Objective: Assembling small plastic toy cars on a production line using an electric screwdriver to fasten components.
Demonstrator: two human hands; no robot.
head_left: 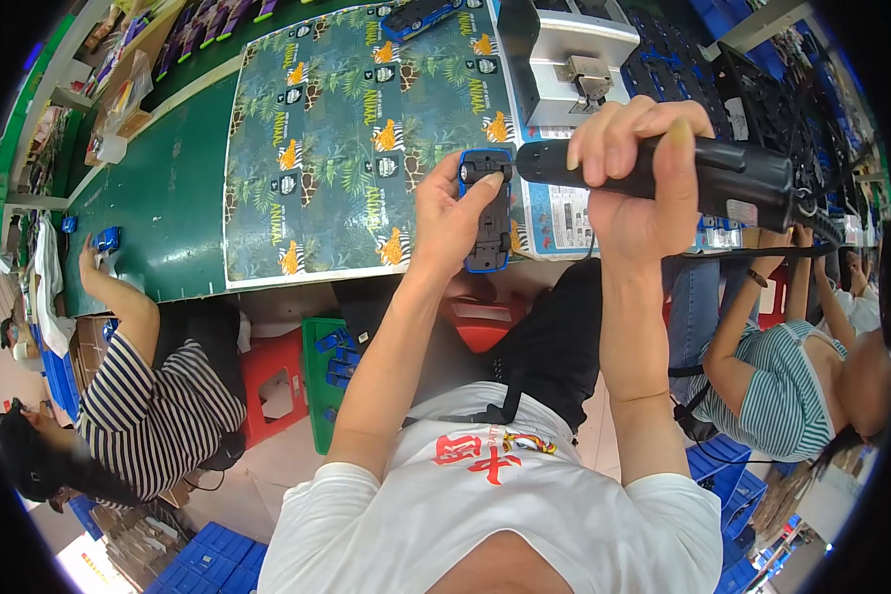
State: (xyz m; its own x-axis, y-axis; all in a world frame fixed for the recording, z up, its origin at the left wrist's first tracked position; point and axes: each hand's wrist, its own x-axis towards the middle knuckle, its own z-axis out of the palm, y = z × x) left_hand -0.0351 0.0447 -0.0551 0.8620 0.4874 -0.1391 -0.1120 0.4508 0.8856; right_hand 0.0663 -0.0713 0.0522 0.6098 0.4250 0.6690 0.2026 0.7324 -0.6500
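My left hand [447, 213] is closed on a blue toy car [486, 238], its black underside facing up and the thumb pressed near its top end. The car is over the front edge of the bench. My right hand [636, 178] is wrapped round a black electric screwdriver [703, 170] held roughly level. Its narrow end points left and comes close to the car's upper end; whether the tip touches a screw I cannot tell. A cable leaves the tool's thick right end.
A printed sheet with tigers and leaves [337, 158] covers the green bench [158, 208]. Another blue car [421, 15] lies at its far edge. A metal fixture [584, 74] and rows of black car parts [673, 69] stand right. A green crate [317, 396] is below. Co-workers sit on both sides.
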